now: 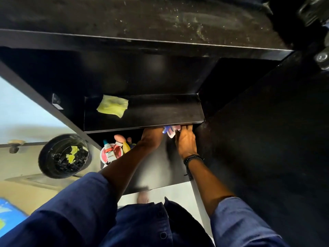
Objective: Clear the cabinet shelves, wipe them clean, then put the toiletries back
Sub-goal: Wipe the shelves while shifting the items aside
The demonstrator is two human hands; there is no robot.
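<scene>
A yellow cloth (113, 107) lies at the left end of the black middle shelf (160, 111), with no hand on it. Both my hands reach into the lower shelf (156, 168), just under the middle shelf's front edge. My right hand (186, 142) curls around a small pink, white and blue toiletry pack (170, 131). My left hand (151, 138) touches the same pack from the left, and the shelf edge hides its fingers. At the lower shelf's left end stand a red and white tub (117, 154), a white tube (108, 152) and a yellow bottle (126, 147).
The cabinet's dusty black top (160, 18) is nearest the camera. A black side panel (267, 139) closes off the right. On the floor to the left stands a round black bin (62, 155) holding yellow scraps. A blue object (8, 214) lies at the bottom left.
</scene>
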